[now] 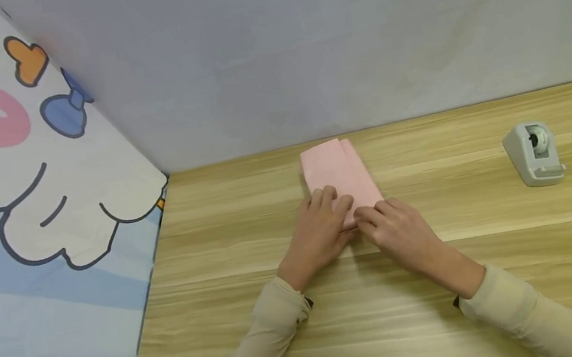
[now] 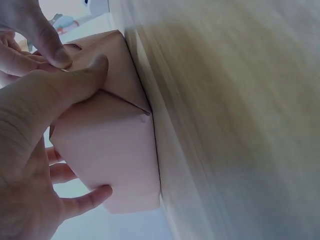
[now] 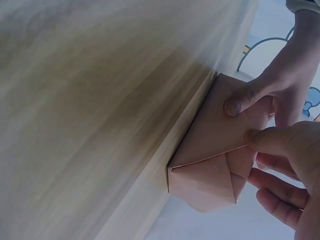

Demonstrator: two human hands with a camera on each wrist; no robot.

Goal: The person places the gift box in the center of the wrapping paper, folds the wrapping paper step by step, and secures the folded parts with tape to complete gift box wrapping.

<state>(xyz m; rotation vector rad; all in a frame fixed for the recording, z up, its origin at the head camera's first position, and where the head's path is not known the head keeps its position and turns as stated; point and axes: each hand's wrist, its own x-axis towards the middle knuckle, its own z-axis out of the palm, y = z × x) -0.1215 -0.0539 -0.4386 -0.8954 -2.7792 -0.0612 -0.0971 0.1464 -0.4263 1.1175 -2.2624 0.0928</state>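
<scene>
A package wrapped in pink paper stands on the wooden table, its near end toward the person. My left hand grips the package's left side, fingers over the top and thumb on the folded near end. In the left wrist view a pointed paper flap overlaps the end, with the left thumb pressing it. At the right corner of the same end, my right hand pinches the paper edge between thumb and fingers. Angled creases in the folded paper show in the right wrist view.
A grey tape dispenser with a roll in it stands at the right of the table. A pale wall panel rises behind the table, and a cartoon-printed panel borders it at the left.
</scene>
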